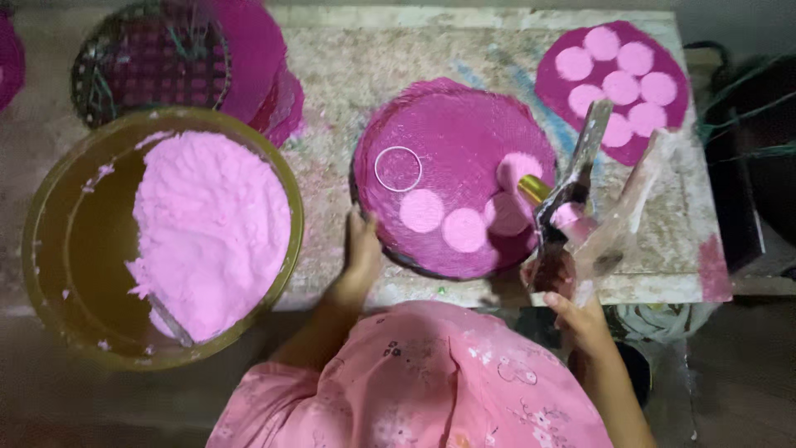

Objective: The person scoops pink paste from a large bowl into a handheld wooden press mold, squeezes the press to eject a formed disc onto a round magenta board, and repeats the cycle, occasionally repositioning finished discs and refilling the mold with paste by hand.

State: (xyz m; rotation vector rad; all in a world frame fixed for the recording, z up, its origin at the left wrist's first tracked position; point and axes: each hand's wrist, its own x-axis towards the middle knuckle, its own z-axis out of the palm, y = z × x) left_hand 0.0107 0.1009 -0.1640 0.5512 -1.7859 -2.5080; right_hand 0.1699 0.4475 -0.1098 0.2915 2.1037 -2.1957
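Speckled stone desk (348, 75) with pink discs laid out on round magenta mats.

Nearest, the left hand (361, 249) rests open, fingers on the front rim of the centre mat (464, 124), gripping nothing; just right of that mat the right hand (572, 307) has its grip closed around a pair of long flat blades (580, 166) that slant up over the mat's right edge. On the centre mat lie four pink discs (421, 211) and one thin wire ring (398, 168). Left of it stands one olive tub of pink paste (207, 224). Beyond it, to the right, a second mat (613, 41) carries seven discs and reaches the desk's far corner; beyond it to the left, a woven basket (149, 62) on stacked mats. Bare desk shows between the mats.
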